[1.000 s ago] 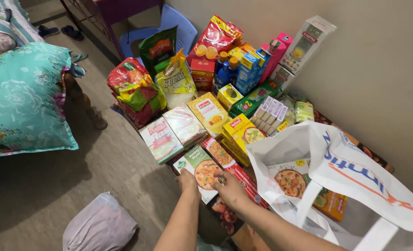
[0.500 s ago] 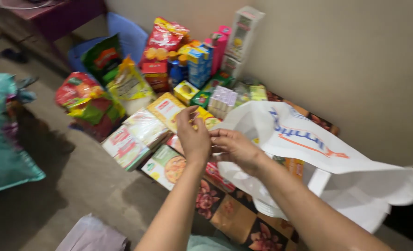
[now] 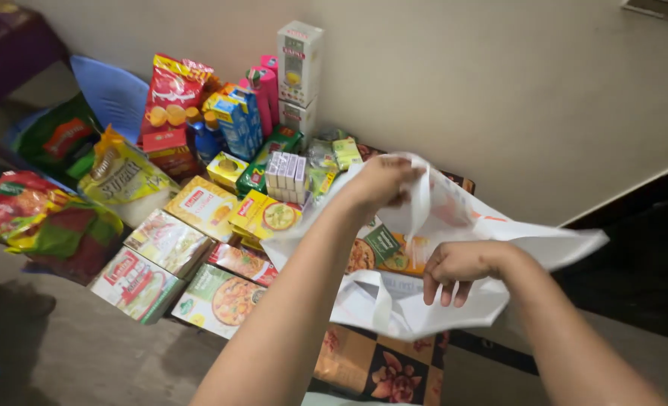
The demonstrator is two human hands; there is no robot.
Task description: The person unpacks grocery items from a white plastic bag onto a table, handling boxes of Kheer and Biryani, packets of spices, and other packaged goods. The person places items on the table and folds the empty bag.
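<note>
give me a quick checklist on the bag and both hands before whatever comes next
1. Left hand has a grip on the far rim of the white bag: ok.
2. Right hand has a grip on the near edge: ok.
3. Bag mouth held open: cannot tell.
4. Bag emptied: not ok, a boxed packet shows inside.
5. Yellow box apart from the bag: ok.
6. White handle strap hanging loose: ok.

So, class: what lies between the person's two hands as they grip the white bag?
In the head view, between the left hand and right hand lies the white bag's open mouth, showing an orange-and-green food box inside.
</note>
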